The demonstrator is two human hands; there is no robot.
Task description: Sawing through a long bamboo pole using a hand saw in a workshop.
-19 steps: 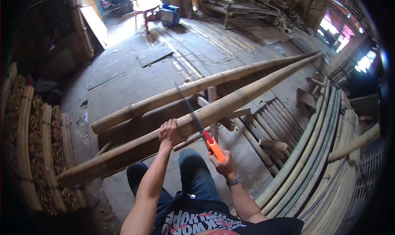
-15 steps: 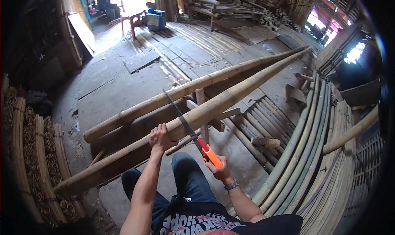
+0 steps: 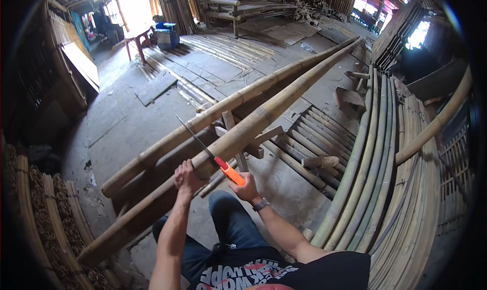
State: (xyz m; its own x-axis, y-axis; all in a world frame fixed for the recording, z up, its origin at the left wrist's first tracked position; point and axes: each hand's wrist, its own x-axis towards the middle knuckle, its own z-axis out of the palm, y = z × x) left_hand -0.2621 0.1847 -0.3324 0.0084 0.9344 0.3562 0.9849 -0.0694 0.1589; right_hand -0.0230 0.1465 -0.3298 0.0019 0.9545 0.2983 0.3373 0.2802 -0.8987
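A long, thick tan bamboo pole (image 3: 274, 107) runs slantwise in front of me, from the lower left to the far right. My left hand (image 3: 187, 178) is closed over the top of this pole, left of a hand saw (image 3: 197, 139). The saw's dark blade lies across the same pole, its tip pointing away toward the second pole. Wrapped around its orange and red handle is my right hand (image 3: 244, 187), just on the near side of the pole. Whether the teeth are inside a cut cannot be made out.
A second bamboo pole (image 3: 152, 155) lies just beyond, and a wooden support (image 3: 228, 120) stands between the two. Green bamboo poles (image 3: 350, 173) and split strips (image 3: 406, 188) are piled at right. Bundled bamboo (image 3: 50, 198) stands at left. A red table (image 3: 137, 35) and bamboo bench (image 3: 238, 13) are farther back.
My right hand has pushed the saw forward, so its handle is now closer to the pole. My left hand keeps its grip. The whole view has shifted slightly.
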